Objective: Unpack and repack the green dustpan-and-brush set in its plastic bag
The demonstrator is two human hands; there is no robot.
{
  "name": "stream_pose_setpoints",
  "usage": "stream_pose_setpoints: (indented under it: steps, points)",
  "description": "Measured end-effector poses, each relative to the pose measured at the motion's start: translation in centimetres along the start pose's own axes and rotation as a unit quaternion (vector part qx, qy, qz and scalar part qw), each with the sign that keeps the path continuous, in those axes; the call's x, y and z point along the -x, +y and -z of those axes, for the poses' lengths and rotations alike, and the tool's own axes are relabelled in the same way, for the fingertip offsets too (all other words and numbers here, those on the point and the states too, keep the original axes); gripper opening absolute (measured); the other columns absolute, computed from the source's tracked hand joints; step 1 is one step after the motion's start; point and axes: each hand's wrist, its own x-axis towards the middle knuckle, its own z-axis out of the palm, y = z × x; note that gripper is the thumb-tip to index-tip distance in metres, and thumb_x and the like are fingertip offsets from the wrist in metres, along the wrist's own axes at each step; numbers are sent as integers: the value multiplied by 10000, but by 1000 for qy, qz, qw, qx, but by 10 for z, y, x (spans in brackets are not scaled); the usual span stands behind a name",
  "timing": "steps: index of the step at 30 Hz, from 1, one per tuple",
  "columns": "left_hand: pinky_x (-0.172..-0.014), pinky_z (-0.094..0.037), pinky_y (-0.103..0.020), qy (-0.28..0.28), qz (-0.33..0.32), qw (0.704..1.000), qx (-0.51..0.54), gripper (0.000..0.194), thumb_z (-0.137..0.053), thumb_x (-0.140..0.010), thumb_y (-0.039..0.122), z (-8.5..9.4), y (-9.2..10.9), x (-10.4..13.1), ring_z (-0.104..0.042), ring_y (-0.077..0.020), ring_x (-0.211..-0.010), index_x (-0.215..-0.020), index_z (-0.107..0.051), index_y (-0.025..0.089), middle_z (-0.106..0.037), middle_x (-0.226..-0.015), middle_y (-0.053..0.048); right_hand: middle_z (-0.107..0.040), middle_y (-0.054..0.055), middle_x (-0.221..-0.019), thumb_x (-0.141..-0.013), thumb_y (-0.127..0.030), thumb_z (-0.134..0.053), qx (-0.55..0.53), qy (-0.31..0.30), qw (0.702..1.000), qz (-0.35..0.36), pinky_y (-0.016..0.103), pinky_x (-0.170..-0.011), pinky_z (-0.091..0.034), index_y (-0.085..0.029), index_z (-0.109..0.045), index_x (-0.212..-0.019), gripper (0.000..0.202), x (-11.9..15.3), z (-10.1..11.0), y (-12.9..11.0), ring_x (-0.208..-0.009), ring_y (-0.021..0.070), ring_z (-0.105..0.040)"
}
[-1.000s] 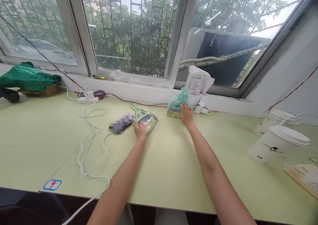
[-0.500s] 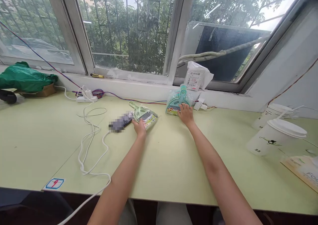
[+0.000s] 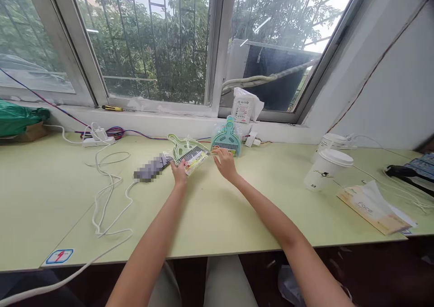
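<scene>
My left hand grips the near left edge of a light-green mini dustpan and brush set in clear wrapping, thumb on its front. The set is tilted, its handle pointing to the upper left. My right hand has its fingers stretched toward the set's right corner; whether they touch the wrapping I cannot tell. Behind that hand, teal dustpan and brush sets stand stacked upright against the wall under the window. A phone, partly blurred out, lies left of my left hand with a white cable at it.
White cables trail across the left of the table to a power strip. On the right stand white lidded cups and a tissue pack. A wrapped white package sits on the sill, along with a yellow-handled tool.
My right hand has come off the teal stack and moved left, close to the green set. My left hand keeps hold of that set, now raised slightly. The view has turned right.
</scene>
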Motion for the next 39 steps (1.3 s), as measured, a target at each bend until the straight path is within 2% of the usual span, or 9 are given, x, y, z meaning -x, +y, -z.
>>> stream_pose_setpoints:
  steps: [3,8,15,18,22,25,31,36,39]
  points:
    - [-807,-532,-280,-2,-13,998,56,489,-609,-752,277,-9,14,17,-631,-152,-979,-1212,-443,279,-592,-1156,-51,-631,86,-1117,-957,-261,-371,-69,20,997,14,336,-952,-384,-201,-590,-1126,283,17,18,-20,-1104,204,-536]
    - [-827,-522,-276,-103,-88,990,50,414,-642,-751,341,-29,36,51,-629,-154,-972,-1135,-498,283,-622,-1078,-31,-596,65,-1242,-932,-335,-448,-29,1,996,88,376,-938,-395,-285,-567,-1234,328,45,46,-59,-1164,240,-500]
    - [-752,-523,-260,-119,-89,989,3,381,-659,-719,383,-30,29,64,-625,-143,-861,-1034,-499,240,-616,-960,-15,-701,45,-868,-940,-392,-425,-107,-25,992,-56,333,-770,-461,-253,-675,-931,286,49,38,-43,-841,206,-619]
    - [-714,-529,-265,-101,-51,994,-6,400,-648,-719,385,-27,22,61,-630,-133,-821,-1053,-479,247,-613,-982,-18,-693,27,-729,-901,-491,-472,-310,-14,926,-215,304,-647,-495,-219,-671,-821,346,49,28,-35,-620,160,-619]
    - [-750,-524,-263,-90,-49,995,5,395,-652,-731,381,-26,19,63,-635,-127,-869,-1052,-465,246,-608,-1030,-26,-695,48,-687,-736,-534,-684,-579,-12,720,-384,303,-632,-565,-167,-670,-717,367,46,19,-23,-586,155,-657]
    - [-770,-524,-269,-113,-42,992,27,393,-660,-736,373,-28,19,70,-643,-127,-872,-1039,-441,251,-611,-1029,-18,-711,56,-718,-575,-398,-848,-647,1,639,-416,304,-733,-592,-156,-666,-730,340,44,15,-12,-702,177,-701]
    - [-761,-530,-278,-135,-15,990,43,458,-677,-737,393,-33,16,81,-650,-153,-921,-1058,-374,270,-610,-1094,-28,-714,32,-787,-524,-305,-875,-681,21,609,-405,323,-805,-593,-175,-631,-755,360,45,7,-1,-761,171,-700]
    - [-694,-536,-293,-242,52,963,-107,609,-788,-612,436,-25,24,58,-647,-200,-894,-1115,-525,214,-665,-1008,-76,-718,18,-839,-465,-276,-882,-681,88,591,-423,324,-816,-582,-191,-613,-759,408,45,1,10,-876,193,-690]
    - [-679,-548,-310,-228,61,964,-123,520,-751,-629,515,-13,30,41,-640,-191,-835,-983,-634,152,-680,-954,-105,-719,13,-805,-425,-249,-897,-677,73,596,-425,324,-789,-592,-185,-608,-737,430,45,0,17,-833,190,-695]
